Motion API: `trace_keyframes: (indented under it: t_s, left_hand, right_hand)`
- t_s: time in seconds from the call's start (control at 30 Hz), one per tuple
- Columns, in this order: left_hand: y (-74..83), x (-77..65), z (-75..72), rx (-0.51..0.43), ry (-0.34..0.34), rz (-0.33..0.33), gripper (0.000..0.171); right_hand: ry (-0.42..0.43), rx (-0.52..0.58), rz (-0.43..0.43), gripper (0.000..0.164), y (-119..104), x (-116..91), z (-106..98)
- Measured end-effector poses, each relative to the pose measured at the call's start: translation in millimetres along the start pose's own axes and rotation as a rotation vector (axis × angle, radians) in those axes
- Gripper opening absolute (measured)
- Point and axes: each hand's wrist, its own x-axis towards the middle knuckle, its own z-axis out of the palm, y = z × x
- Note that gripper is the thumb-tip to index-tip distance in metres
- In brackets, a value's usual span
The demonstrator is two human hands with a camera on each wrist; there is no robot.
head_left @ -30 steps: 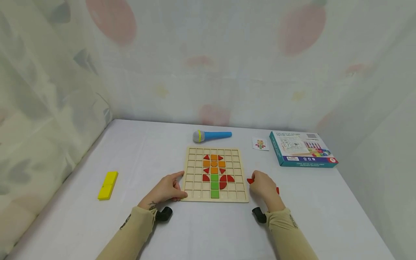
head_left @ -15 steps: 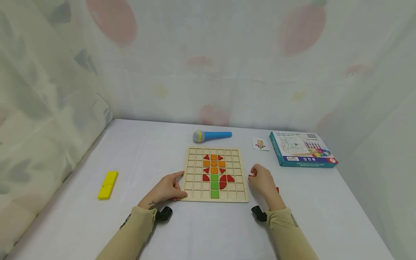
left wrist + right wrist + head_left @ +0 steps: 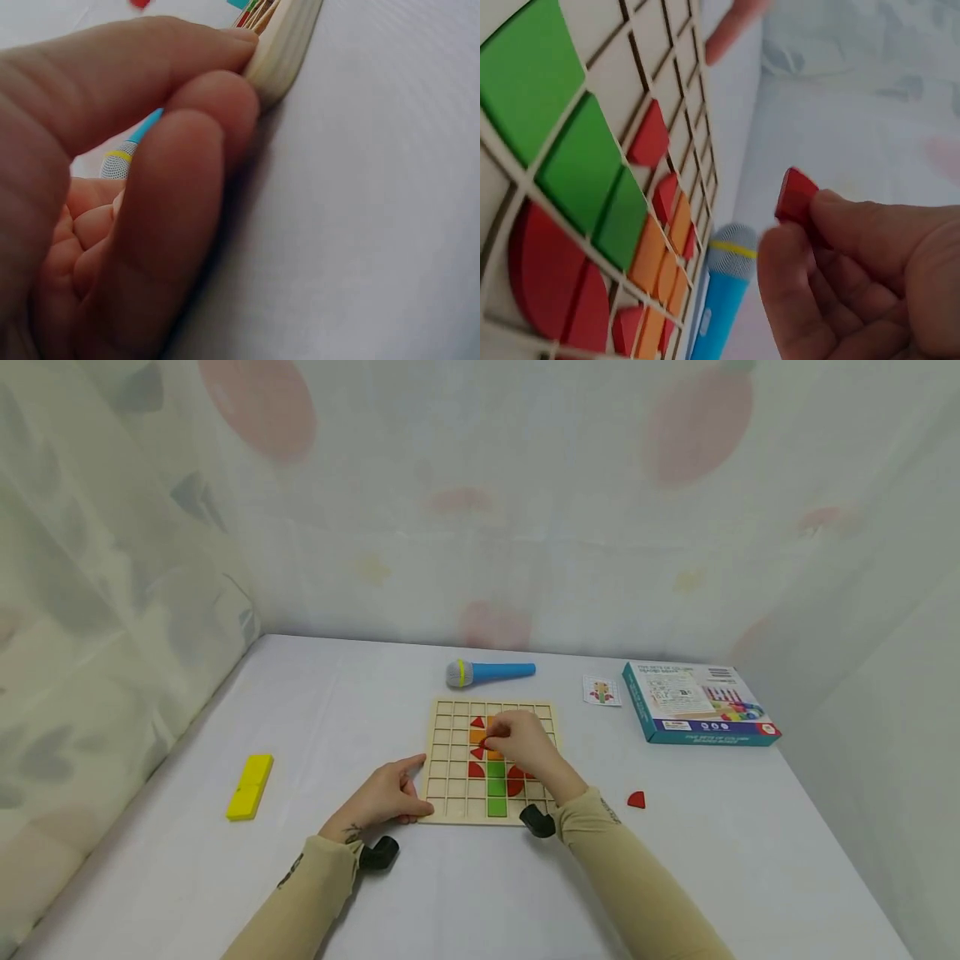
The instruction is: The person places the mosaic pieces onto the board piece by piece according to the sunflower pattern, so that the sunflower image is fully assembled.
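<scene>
A wooden grid board [image 3: 450,810] holds green and orange squares and red pieces. My left hand [image 3: 383,792] is at its front left corner, the thumb on top and the index fingertip at the left edge. In the left wrist view, the thumb [image 3: 135,67] overlaps the board's corner [image 3: 289,60], with curled fingers close against its side. Above the board, my right hand [image 3: 525,747] pinches a small red quarter-circle piece [image 3: 796,196] between thumb and finger, hiding part of the pattern. A similar red quarter-circle piece [image 3: 637,799] lies on the table to the right.
Behind the board lies a blue toy microphone [image 3: 491,672]. A small pattern card [image 3: 602,691] and a flat game box [image 3: 701,704] are at the back right. Yellow blocks [image 3: 250,787] lie at the left. A curtain [image 3: 480,510] hangs behind the table.
My right hand has moved left from beside the board to above its middle, carrying a red piece and uncovering another red piece on the table. The left hand stays put.
</scene>
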Motion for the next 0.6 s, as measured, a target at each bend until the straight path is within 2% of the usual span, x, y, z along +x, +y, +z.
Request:
trace_keyframes:
  t_s: [0.13,0.23,0.4,0.6]
  left_hand:
    - [0.5,-0.3,-0.7,-0.004,-0.008,0.004,0.093]
    - [0.9,-0.6,-1.0,-0.005,-0.007,0.003,0.093]
    - [1.6,-1.2,-1.3,-0.007,-0.009,0.004,0.093]
    - [0.0,0.1,-0.7,0.004,-0.009,0.016,0.093]
  right_hand:
    - [-0.158,-0.078,-0.051,0.008,-6,10,18]
    - [-0.215,-0.170,-0.070,0.009,-10,13,28]
    - [-0.231,-0.330,-0.104,0.008,-11,14,40]
    - [-0.225,-0.422,-0.132,0.008,-8,15,46]
